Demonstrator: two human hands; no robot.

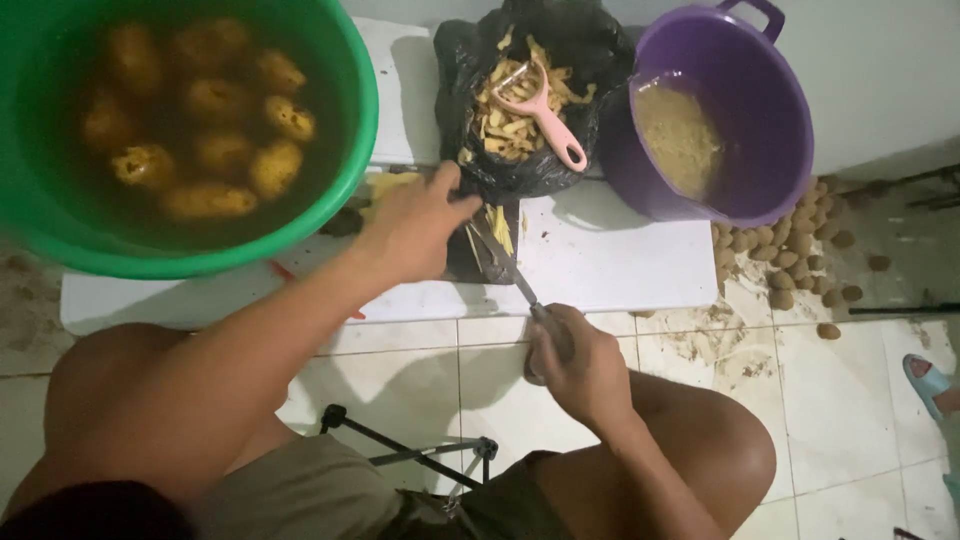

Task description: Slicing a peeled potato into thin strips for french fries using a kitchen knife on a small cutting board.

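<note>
- Potato strips [500,230] lie at centre frame on the white cutting board [620,260], just under the knife [505,265] and the left hand's fingertips.
- Upper left: a green tub [340,170] holds peeled potatoes [205,110] sitting in water.
- Left hand [410,230], left of centre, presses flat on the piece being cut, fingers spread and bent; what it pins is mostly hidden.
- Top centre: a black bag [540,165] of peelings with a pink peeler [545,110] resting on them.
- Right hand [575,365], lower centre, is closed tight round the knife handle, blade angled up-left to the strips.
- Cutting well likely means curling the left fingertips back from the blade and keeping slices even.
- Upper right: a purple bucket [770,130], with small unpeeled potatoes [790,260] on the tiled floor [840,400] beside it.
</note>
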